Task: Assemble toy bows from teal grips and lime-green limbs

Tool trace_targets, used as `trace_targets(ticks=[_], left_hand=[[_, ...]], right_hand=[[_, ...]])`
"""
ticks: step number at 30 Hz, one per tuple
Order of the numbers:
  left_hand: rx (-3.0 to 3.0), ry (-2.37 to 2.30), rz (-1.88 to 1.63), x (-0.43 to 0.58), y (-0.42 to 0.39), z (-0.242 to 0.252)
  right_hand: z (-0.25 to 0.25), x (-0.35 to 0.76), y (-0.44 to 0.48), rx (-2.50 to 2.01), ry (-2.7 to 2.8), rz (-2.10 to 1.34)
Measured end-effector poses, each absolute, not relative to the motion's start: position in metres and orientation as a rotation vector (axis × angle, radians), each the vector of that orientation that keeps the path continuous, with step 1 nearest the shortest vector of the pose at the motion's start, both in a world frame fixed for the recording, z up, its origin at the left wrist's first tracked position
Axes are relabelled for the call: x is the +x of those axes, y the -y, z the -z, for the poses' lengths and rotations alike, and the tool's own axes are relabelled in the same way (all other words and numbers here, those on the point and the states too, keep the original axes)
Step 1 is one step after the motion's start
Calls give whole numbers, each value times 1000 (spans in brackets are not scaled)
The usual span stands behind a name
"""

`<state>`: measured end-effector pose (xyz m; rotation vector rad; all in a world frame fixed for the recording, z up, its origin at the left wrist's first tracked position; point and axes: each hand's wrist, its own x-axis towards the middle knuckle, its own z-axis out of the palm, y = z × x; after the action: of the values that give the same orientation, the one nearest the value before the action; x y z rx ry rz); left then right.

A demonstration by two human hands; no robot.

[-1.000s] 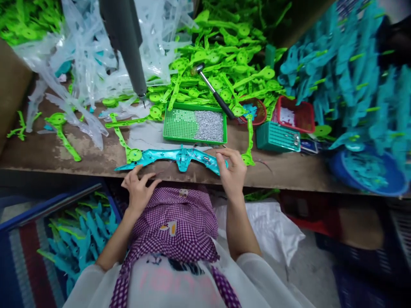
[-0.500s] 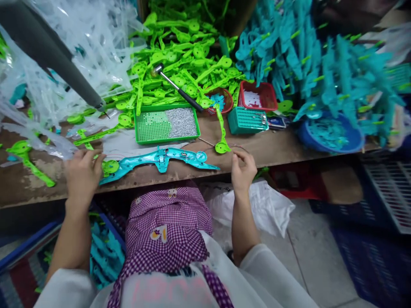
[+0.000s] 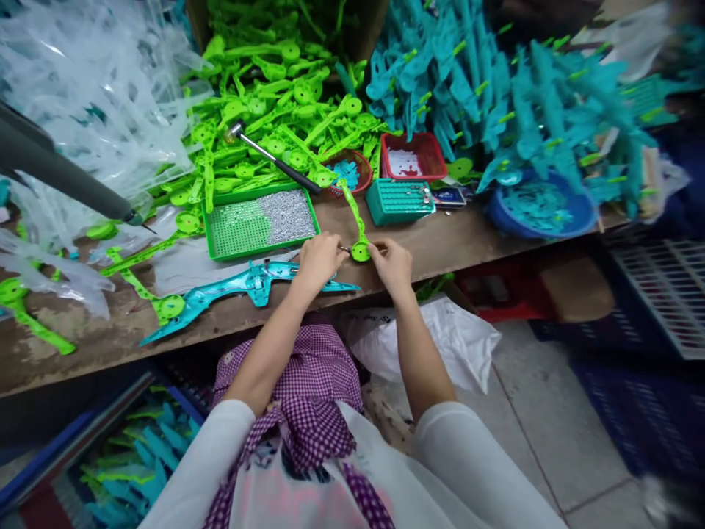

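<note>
A turquoise bow-shaped plastic part (image 3: 220,292) lies along the front of the bench, a green disc-ended arm (image 3: 168,306) at its left end. Over its right half is my left hand (image 3: 320,258), fingertips pinched together at a thin metal rod (image 3: 345,250). Whether they grip the rod or something finer cannot be made out. My right hand (image 3: 393,266) pinches the right edge of the round end of another lime-green arm (image 3: 360,252). Only a small gap with this green disc separates the two hands.
Behind are heaped green arms (image 3: 258,110), a hammer (image 3: 269,156), and a green tray (image 3: 231,231) of small metal pieces. A teal box (image 3: 397,203), red basket (image 3: 413,158) and blue bowl (image 3: 551,206) stand right. A grey screwdriver (image 3: 71,173) hangs left.
My left hand has moved right, from the turquoise part's left end to beside the green disc. My right hand has shifted slightly left to touch the disc. The view has turned somewhat.
</note>
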<state>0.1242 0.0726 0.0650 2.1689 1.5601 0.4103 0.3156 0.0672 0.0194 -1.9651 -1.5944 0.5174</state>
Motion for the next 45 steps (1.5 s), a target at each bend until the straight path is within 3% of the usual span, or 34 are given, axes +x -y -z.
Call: trace_targets(ticks=[8, 16, 27, 36, 41, 45], left_hand=[[2246, -1603, 24, 143, -87, -58], [2041, -1613, -258, 132, -91, -53], [1854, -1523, -805, 87, -54, -41], [1747, -1515, -884, 70, -39, -31], [1760, -1478, -880, 67, -41, -20], [1848, -1428, -952, 68, -34, -26]], right_hand=[[-44, 325, 2, -1676, 1004, -931], [-64, 333, 81, -1882, 1064, -1250], [-47, 294, -25, -1811, 1452, -1119], [-14, 263, -49, -1812, 1665, -1106], [-31, 267, -48, -2028, 1891, -927], [-60, 264, -30, -1873, 1890, -668]])
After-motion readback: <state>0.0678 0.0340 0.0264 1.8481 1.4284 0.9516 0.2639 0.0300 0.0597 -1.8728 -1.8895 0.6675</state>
